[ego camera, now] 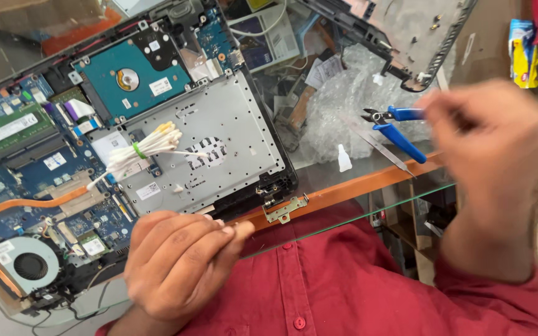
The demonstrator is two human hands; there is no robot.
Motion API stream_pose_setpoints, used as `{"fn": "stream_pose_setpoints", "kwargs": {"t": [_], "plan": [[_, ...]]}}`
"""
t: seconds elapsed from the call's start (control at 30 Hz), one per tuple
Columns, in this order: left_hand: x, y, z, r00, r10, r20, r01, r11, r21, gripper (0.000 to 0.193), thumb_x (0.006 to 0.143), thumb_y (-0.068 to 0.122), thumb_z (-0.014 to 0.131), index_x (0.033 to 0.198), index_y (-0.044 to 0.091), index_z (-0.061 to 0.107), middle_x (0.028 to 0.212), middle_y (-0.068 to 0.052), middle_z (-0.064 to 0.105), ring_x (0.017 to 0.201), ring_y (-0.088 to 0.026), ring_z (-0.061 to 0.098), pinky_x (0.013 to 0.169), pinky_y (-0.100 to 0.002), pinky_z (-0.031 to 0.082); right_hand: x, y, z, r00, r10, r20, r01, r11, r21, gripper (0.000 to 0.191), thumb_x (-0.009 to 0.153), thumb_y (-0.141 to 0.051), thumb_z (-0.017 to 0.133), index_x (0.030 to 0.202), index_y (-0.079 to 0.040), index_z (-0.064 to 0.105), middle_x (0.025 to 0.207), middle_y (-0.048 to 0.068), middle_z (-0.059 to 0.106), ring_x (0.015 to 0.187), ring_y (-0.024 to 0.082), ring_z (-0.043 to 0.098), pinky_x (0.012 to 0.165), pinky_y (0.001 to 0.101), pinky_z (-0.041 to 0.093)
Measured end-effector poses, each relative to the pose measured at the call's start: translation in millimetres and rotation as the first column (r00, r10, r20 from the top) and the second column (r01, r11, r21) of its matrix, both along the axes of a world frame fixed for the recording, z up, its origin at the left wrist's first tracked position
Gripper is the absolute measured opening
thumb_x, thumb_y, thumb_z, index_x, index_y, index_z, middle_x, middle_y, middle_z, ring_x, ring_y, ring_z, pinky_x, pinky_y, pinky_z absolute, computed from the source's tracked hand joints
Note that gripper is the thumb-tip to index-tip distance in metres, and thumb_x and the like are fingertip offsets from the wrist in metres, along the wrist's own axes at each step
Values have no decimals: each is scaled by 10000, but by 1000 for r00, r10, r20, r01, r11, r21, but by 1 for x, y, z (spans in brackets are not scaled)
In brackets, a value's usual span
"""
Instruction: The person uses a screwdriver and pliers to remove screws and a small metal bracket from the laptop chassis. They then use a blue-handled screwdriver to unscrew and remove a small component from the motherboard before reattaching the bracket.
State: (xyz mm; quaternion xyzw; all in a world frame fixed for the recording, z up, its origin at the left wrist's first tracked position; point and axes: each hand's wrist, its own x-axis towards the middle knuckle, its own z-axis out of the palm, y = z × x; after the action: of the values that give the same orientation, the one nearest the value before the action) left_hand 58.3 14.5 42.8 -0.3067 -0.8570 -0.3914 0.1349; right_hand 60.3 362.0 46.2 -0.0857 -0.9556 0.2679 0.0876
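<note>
Left hand (pixel 179 264): fingers curled shut at the opened laptop's (pixel 219 124) near edge, holding nothing visible.
Right hand (pixel 487 149): blurred, fingers' state unclear, just beside blue cutters (pixel 400 127).
Cotton swabs (pixel 144 149): on laptop, apart from both.

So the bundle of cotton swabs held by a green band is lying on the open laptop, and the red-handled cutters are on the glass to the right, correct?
Not quite: the cutters have blue handles, not red. The head view shows them lying on the glass counter right of the open laptop, by the blurred right hand. The cotton swabs, bound by a green band, do lie on the laptop.
</note>
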Motion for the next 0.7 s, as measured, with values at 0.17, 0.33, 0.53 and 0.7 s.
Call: {"fn": "stream_pose_setpoints", "kwargs": {"t": [0.17,0.33,0.53,0.7], "plan": [[12,2,-7,1000,-1,12,1,999,32,103,838,-44,741,919,18,725,915,-94,718,817,-229,695,749,-366,523,-42,49,3,974,214,-80,-164,897,410,84,922,-97,808,1003,-86,785,849,46,694,693,153,663,610,277,490],[15,-1,-4,999,1,-35,1,999,46,172,781,27,711,950,59,705,1009,-141,696,869,-286,689,757,-399,496,-59,61,-11,948,310,-76,-214,794,569,78,927,-118,797,1004,-118,807,873,19,703,717,162,662,659,282,500],[12,5,0,998,-56,15,55,996,74,145,834,66,700,974,62,659,1005,-135,713,898,-287,697,808,-420,495,-75,74,-17,886,427,-181,-174,669,723,85,952,-192,776,1017,-148,807,786,-12,694,677,152,637,632,254,482],[11,15,8,998,-62,33,62,998,1,165,840,52,757,1002,66,728,940,-39,716,863,-224,701,791,-381,486,-119,92,-45,915,382,-128,-177,668,723,257,996,-363,767,949,-111,784,666,16,665,576,174,623,529,289,487]]}}
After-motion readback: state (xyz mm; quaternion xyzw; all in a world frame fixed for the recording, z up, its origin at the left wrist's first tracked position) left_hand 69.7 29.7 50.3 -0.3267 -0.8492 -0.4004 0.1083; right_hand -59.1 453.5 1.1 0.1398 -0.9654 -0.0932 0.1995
